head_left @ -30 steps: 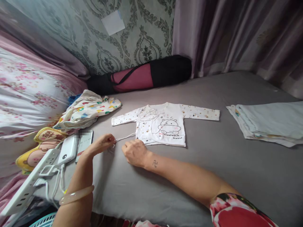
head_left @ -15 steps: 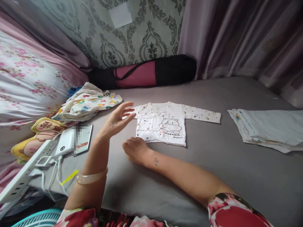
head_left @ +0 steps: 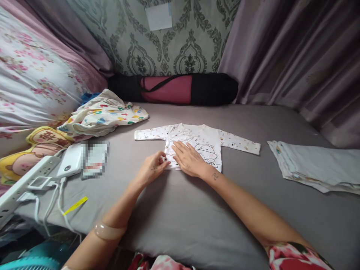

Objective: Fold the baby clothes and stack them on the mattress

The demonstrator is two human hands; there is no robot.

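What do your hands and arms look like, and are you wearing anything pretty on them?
Both the left hand and the right hand are bare, with no gloves, and have small dark marks near the wrist. A smooth, pale, round bangle goes around the left forearm. The right arm has a flowery sleeve in red, pink and white with dark patches.

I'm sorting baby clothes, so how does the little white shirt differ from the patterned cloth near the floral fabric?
The shirt is spread flat, sleeves out; the cloth is crumpled in a heap. The shirt has a large animal outline and lettering; the cloth shows scattered coloured shapes. Both are pale and lie on the grey sheet.
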